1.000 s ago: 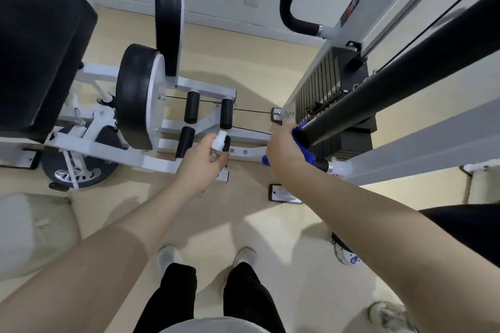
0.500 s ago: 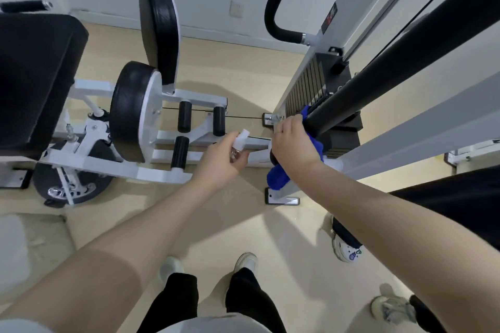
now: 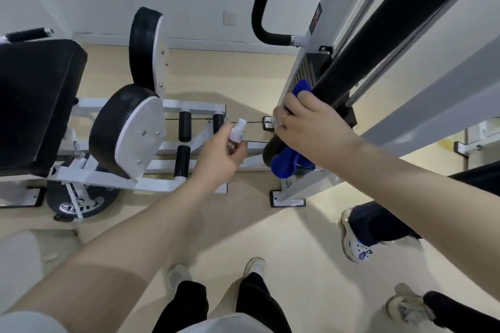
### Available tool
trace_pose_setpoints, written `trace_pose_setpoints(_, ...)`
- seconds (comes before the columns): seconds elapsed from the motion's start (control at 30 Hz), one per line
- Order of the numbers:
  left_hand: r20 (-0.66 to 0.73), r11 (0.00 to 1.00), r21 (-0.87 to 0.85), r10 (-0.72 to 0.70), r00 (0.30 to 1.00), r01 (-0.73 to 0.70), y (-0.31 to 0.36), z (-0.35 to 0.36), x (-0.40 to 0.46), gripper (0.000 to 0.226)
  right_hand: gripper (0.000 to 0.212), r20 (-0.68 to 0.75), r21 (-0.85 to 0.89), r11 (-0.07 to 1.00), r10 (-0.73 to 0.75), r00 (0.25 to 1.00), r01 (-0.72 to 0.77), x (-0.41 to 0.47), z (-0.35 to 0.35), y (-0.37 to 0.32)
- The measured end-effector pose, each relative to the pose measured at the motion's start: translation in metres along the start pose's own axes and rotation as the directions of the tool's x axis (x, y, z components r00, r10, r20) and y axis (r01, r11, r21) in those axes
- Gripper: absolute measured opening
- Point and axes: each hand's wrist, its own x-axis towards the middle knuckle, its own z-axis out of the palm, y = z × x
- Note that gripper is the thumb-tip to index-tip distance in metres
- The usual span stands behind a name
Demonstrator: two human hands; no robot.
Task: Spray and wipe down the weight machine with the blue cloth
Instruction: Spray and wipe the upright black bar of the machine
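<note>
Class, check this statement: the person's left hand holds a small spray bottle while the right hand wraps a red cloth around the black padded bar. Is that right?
Not quite. In the head view the cloth is blue, not red. As stated, the left hand holds the small spray bottle and the right hand wraps the cloth around the black padded bar.

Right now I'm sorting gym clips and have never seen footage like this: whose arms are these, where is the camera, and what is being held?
The camera sits on the person's head, looking down, so the arms are their own. The right hand grips a blue cloth wrapped around the black padded bar of a weight machine. The left hand holds a small spray bottle, nozzle up, beside it. Below are a beige floor, the person's own shoes, and another person's shoes at right.
</note>
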Motion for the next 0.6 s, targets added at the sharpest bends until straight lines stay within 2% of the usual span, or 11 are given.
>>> trace_pose_setpoints(0.1,-0.015,1.000,0.015,-0.003,1.000,0.003,0.005,0.004,-0.001,0.013,0.030,0.065,0.086,0.981,-0.179,0.982,0.173,0.019,0.015,-0.030)
trace_pose_setpoints(0.2,-0.039,0.998,0.052,0.022,0.999,-0.020,0.010,0.001,-0.006,0.025,0.030,0.054,0.186,0.944,-0.286,0.957,0.272,0.028,0.027,-0.052)
trace_pose_setpoints(0.23,-0.047,0.997,0.068,0.048,0.998,-0.045,0.015,-0.002,-0.008,0.032,0.031,0.004,0.216,0.936,-0.285,0.958,0.278,0.028,0.030,-0.049)
trace_pose_setpoints(0.3,-0.031,0.986,0.115,0.127,0.991,-0.123,0.023,-0.003,-0.012,0.045,0.037,-0.195,0.346,0.886,-0.253,0.948,0.308,0.019,0.032,-0.036)
trace_pose_setpoints(0.33,-0.022,0.976,0.133,0.177,0.984,-0.173,0.029,-0.002,-0.014,0.050,0.043,-0.288,0.446,0.840,-0.191,0.938,0.308,0.011,0.029,-0.026)
trace_pose_setpoints(0.37,-0.016,0.967,0.139,0.218,0.976,-0.214,0.036,0.000,-0.017,0.054,0.048,-0.314,0.557,0.776,-0.134,0.940,0.297,0.002,0.026,-0.015)
trace_pose_setpoints(0.4,-0.010,0.960,0.144,0.245,0.969,-0.241,0.041,0.002,-0.020,0.055,0.049,-0.283,0.680,0.682,-0.094,0.955,0.268,-0.008,0.028,-0.009)
trace_pose_setpoints(0.47,0.002,0.934,0.181,0.314,0.949,-0.309,0.057,0.005,-0.022,0.052,0.040,-0.090,0.880,0.471,0.025,0.996,0.068,-0.035,0.029,0.010)
trace_pose_setpoints(0.53,0.021,0.879,0.255,0.413,0.911,-0.404,0.074,0.008,-0.019,0.049,0.036,0.092,0.930,0.345,0.109,0.990,-0.124,-0.057,0.040,0.022)
trace_pose_setpoints(0.6,0.019,0.822,0.305,0.500,0.866,-0.481,0.094,0.012,-0.015,0.048,0.032,0.149,0.951,0.225,0.267,0.952,-0.212,-0.068,0.054,0.036)
